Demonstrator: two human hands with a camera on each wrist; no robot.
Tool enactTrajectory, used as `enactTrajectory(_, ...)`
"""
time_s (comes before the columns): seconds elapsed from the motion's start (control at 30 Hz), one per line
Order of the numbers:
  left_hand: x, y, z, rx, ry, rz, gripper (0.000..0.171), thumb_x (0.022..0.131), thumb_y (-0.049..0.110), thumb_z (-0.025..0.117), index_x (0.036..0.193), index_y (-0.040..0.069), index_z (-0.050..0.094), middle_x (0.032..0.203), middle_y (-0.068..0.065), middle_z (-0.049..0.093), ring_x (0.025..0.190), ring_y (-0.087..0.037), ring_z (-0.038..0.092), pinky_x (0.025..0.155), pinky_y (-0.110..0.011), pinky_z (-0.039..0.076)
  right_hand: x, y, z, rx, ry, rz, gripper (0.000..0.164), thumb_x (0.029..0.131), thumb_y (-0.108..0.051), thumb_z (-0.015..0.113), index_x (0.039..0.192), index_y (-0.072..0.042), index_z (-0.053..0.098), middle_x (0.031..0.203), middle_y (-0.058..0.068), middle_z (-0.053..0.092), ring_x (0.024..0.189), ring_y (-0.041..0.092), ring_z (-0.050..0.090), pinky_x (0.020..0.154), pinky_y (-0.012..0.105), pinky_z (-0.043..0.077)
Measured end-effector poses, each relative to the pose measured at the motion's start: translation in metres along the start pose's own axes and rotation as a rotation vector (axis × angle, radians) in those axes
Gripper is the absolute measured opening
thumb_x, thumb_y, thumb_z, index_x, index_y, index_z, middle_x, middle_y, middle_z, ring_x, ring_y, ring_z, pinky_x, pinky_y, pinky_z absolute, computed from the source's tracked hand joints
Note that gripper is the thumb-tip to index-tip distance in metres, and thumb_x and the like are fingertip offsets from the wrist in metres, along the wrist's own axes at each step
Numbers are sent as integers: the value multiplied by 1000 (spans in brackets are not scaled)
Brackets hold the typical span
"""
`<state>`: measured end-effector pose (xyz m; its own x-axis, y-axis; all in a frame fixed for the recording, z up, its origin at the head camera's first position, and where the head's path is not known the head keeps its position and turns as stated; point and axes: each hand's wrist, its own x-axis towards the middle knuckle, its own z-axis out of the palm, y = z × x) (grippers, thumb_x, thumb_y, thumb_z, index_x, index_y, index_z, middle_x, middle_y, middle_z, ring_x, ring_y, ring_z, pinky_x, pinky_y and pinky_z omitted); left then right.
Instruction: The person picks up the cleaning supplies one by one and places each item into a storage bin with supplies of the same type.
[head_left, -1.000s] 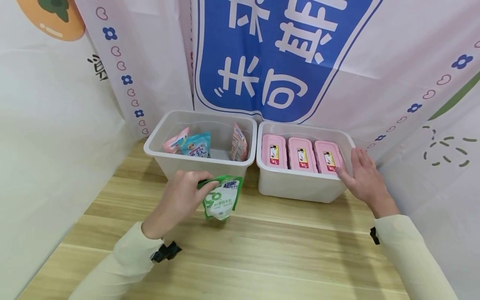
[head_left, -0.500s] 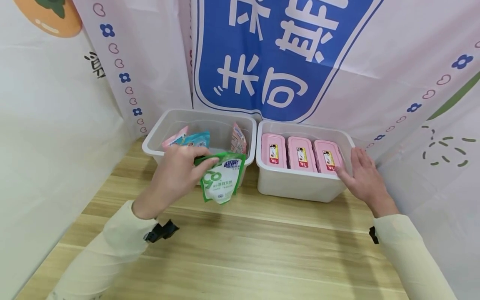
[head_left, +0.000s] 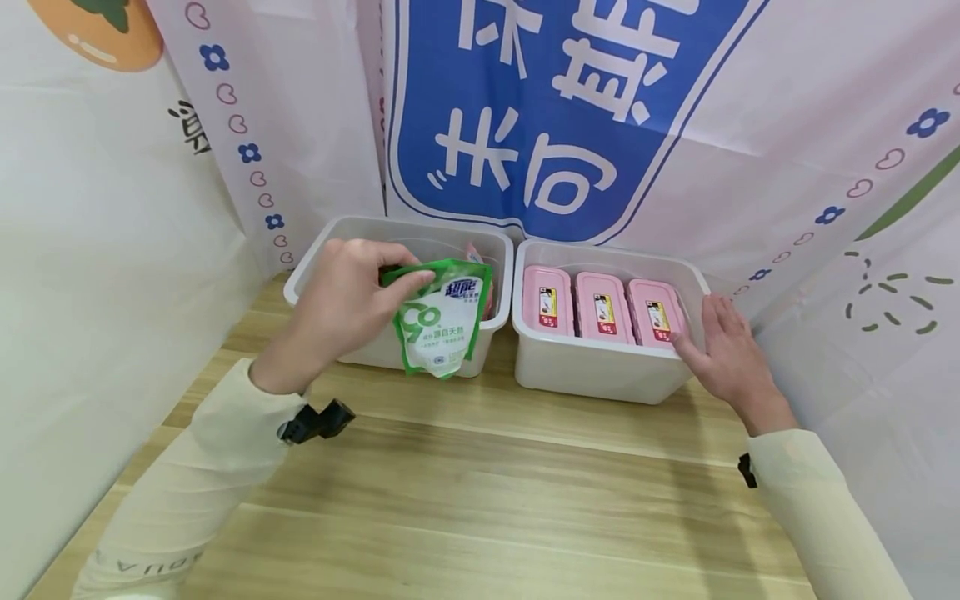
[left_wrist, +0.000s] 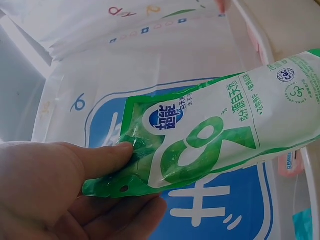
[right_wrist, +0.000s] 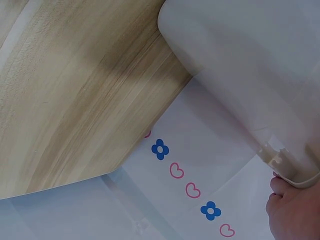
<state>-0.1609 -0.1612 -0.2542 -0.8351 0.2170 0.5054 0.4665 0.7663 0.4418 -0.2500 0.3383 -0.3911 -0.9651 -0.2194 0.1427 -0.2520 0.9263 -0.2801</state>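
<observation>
My left hand (head_left: pixel 330 300) pinches the top corner of a green and white detergent pouch (head_left: pixel 442 329). The pouch hangs at the front rim of the left white bin (head_left: pixel 420 225), overlapping it in the head view. In the left wrist view, thumb and fingers grip the green end of the pouch (left_wrist: pixel 210 135). Behind it, a pink pouch (head_left: pixel 473 252) stands in the left bin; a bit of a blue pouch (left_wrist: pixel 303 225) shows at the left wrist view's edge. My right hand (head_left: pixel 727 362) rests, fingers straight, on the right front corner of the right white bin (head_left: pixel 592 367).
Three pink lidded boxes, the left one (head_left: pixel 548 300) among them, stand in a row in the right bin. Both bins sit side by side on a wooden table (head_left: pixel 495 492), against a printed cloth backdrop (head_left: pixel 465 158). White cloth walls flank both sides.
My left hand has raised the detergent pouch and carried it forward from in front of the left bin to its rim, now covering pouches inside. The right hand has stayed put.
</observation>
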Motion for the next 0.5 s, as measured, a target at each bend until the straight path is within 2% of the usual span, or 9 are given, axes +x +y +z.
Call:
enactTrajectory(0.27, 13, 0, -9, -17, 48, -31, 14, 97, 17, 78, 96, 4, 83, 85, -11, 79, 63, -20, 58, 54, -21, 40, -1, 1, 0, 9, -6, 5, 92, 109, -56, 38, 167, 4, 1, 175, 32, 3, 162, 52, 2, 130, 71, 4)
enactTrajectory(0.5, 30, 6, -16, -39, 65, -82, 17, 98, 18, 77, 102, 3, 83, 95, -15, 80, 70, -23, 64, 54, -16, 44, -1, 0, 0, 17, 2, 7, 91, 109, -55, 39, 167, 4, 3, 174, 33, 6, 163, 52, 2, 129, 72, 5)
